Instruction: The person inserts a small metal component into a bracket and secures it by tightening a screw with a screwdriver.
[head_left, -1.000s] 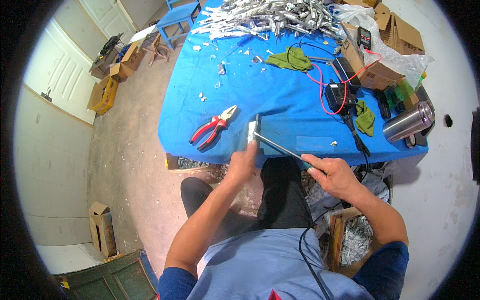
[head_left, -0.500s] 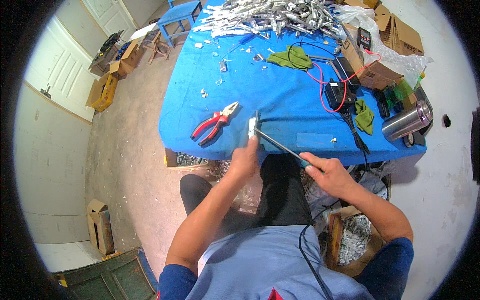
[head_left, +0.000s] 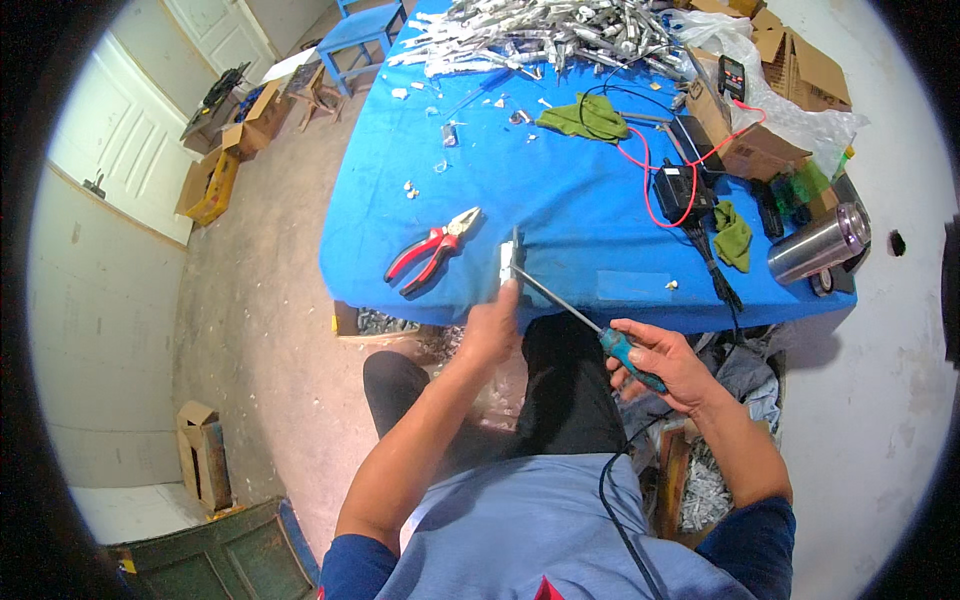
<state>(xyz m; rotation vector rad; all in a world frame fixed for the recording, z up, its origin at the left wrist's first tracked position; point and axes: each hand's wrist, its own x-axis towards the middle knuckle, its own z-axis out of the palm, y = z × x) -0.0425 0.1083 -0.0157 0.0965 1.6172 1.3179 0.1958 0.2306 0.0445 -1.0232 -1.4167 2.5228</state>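
My left hand [head_left: 491, 325] is closed at the table's front edge around the lower end of a small white, slim part [head_left: 508, 262] with a dark strip along its far end. In my right hand [head_left: 668, 368] lies a screwdriver [head_left: 622, 352] with a teal and black handle, its fingers partly loosened around the grip. The long metal shaft points up and left, its tip against the white part's right side, as far as I can see. Red and black pliers [head_left: 432, 250] rest on the blue cloth to the left, jaws pointing away from me.
A heap of white and grey slim parts [head_left: 540, 35] covers the table's far end. On the right are a black power adapter [head_left: 682, 190] with red wire, green cloths [head_left: 583, 118], a steel flask [head_left: 820, 243] and an opened cardboard box [head_left: 750, 150]. A blue chair [head_left: 358, 38] stands far left.
My right hand has turned and shifted down, its fingers opening around the handle, so more of the teal grip shows. My left hand stays in nearly the same place.
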